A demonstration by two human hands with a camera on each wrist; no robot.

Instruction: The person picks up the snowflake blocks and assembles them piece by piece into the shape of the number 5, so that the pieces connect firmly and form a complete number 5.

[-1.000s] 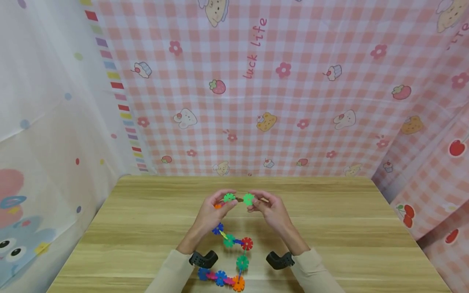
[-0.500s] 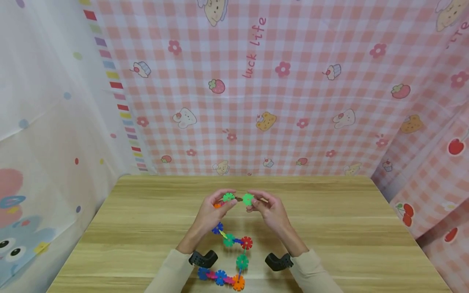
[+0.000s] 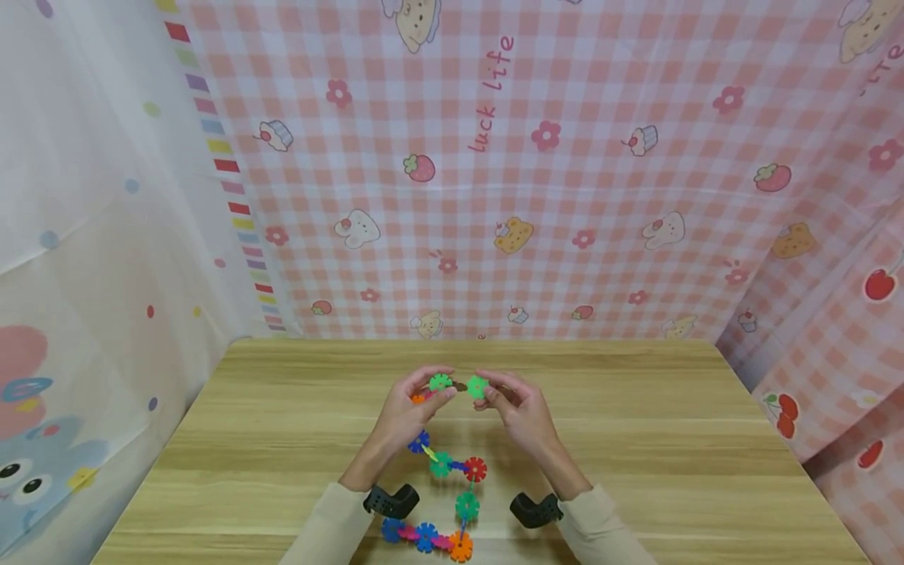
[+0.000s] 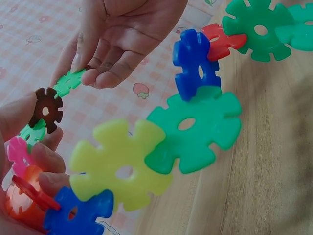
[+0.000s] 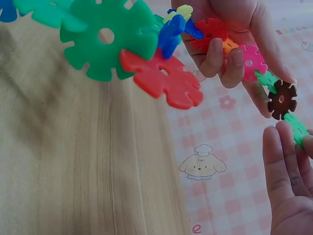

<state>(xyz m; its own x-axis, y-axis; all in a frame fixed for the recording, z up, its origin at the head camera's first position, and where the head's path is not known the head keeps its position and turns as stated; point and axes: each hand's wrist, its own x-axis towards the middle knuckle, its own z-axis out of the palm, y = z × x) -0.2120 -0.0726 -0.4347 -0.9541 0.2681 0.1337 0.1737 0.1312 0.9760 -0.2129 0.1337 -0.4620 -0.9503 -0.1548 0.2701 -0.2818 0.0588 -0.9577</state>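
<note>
My left hand [image 3: 410, 406] holds the upper end of a chain of coloured plastic snowflake discs, with its fingers around a light green disc [image 3: 440, 382], a pink disc [image 5: 258, 62] and an orange one. A brown disc [image 5: 276, 104], edge-on in the head view, juts from that green disc between both hands. My right hand [image 3: 524, 410] pinches another light green disc [image 3: 476, 387] between thumb and fingers, its edge right at the brown disc. Below, the chain hangs through blue, yellow [image 4: 100, 161], green [image 4: 220, 122] and red [image 3: 475, 470] discs.
Toward the wooden table's [image 3: 671, 439] near edge, the chain runs on through a green disc [image 3: 467, 506], an orange disc [image 3: 461, 547], and several blue and pink ones between my forearms. A pink checked cloth [image 3: 600, 196] hangs behind the table.
My right hand has shifted slightly left with its green disc, closer to the brown disc. The left hand and the chain have barely moved.
</note>
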